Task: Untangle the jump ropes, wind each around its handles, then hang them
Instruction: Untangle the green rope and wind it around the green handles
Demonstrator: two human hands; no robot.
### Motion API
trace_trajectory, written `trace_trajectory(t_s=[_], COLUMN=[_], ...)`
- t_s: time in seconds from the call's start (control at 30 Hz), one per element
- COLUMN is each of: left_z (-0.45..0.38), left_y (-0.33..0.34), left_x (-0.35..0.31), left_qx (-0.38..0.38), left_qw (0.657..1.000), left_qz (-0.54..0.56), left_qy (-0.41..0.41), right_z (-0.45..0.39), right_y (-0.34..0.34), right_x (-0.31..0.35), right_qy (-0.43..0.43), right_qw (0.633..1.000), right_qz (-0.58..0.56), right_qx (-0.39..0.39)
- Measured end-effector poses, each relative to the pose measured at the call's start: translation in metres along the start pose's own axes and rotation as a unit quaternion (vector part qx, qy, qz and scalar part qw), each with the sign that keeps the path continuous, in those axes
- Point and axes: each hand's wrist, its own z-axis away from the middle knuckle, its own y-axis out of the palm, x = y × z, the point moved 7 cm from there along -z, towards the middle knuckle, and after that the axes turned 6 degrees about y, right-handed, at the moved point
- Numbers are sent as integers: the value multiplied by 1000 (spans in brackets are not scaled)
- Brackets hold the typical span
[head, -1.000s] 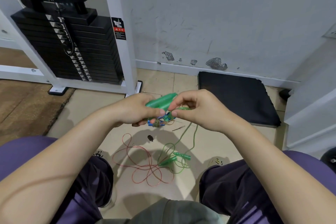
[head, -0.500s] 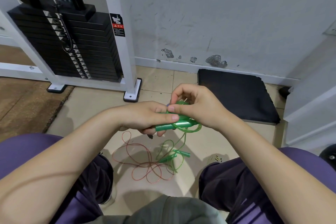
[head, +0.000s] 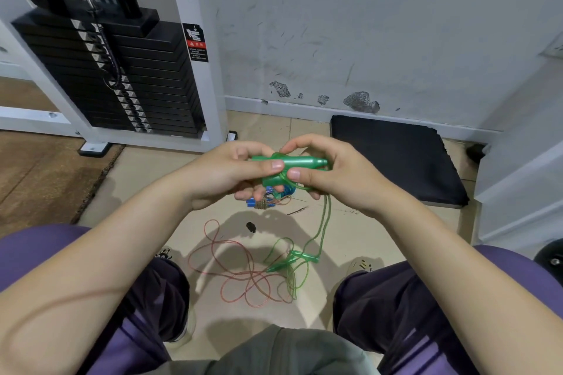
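Your left hand [head: 225, 175] and right hand [head: 330, 170] meet over the floor, both closed on the green handles [head: 300, 163]. The two handles lie side by side as one bundle, long axis roughly level, running left to right, tapered tip toward your right palm.

Left grip: fingers curled under the bundle, thumb pressed flat on top near its middle. This reads as the anchoring hold.

Right grip: thumb and forefinger pinch the green cord [head: 324, 222] where a turn crosses the handles, the other fingers curled around the tip end. Whether the pinch bears on cord alone or on cord and handle together cannot be settled here.

From the handles, the cord leaves on the right-hand side and drops straight down as two strands toward a loose green tangle on the floor, where a second pair of green handles [head: 292, 260] lies. The slack is therefore below and slightly right of the handles, nearer your right hand.

Judgement: winding is early; few turns on, much cord below. The next turn should run crosswise to the long axis.

Also below the handles: a red rope [head: 243, 277], loose on the floor, overlapping the green tangle. A blue bundle [head: 268, 198] lies just beyond, partly hidden by your fingers.
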Motion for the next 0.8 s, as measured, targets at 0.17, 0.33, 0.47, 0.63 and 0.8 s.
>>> trace_trajectory(t_s=[0.17,0.33,0.47,0.63,0.8], left_z=[0,3,5,3,-1], left_y=[9,11,16,13,-6], left_x=[11,12,8,1,-15], left_qx=[11,33,77,70,-40], left_qw=[997,992,990,996,997], left_qz=[-68,-104,-116,-61,33], left_qy=[-46,-58,-33,8,62], right_z=[0,-1,-2,-3,-7], right_y=[-3,-3,-1,-11,-13], right_x=[-1,-5,-7,-4,-14], right_qy=[-1,15,20,16,28], right_qw=[1000,1000,1000,999,994], right_qz=[6,1,14,-39,-106], right_qx=[-27,-11,0,2,2])
